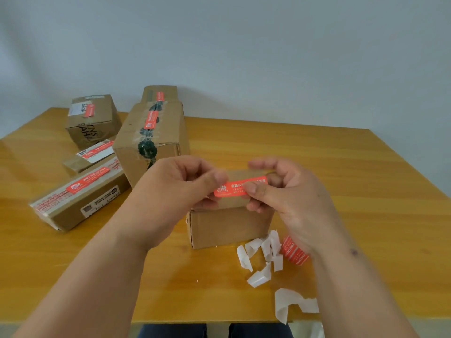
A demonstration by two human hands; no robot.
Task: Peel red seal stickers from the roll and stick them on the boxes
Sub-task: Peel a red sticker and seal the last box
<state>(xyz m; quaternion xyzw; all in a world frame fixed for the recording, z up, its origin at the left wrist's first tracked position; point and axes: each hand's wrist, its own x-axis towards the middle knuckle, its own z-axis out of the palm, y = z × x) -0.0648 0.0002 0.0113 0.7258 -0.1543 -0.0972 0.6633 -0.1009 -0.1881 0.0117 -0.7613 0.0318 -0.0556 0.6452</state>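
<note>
Six boxes (229, 225), one roll (294, 251)

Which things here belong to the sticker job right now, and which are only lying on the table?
In use:
- red seal sticker, pinched by left hand and right hand
- small cardboard box under it
- sticker roll

Lying about:
- white backing strips
- five already sealed boxes at the left
- wooden table
</note>
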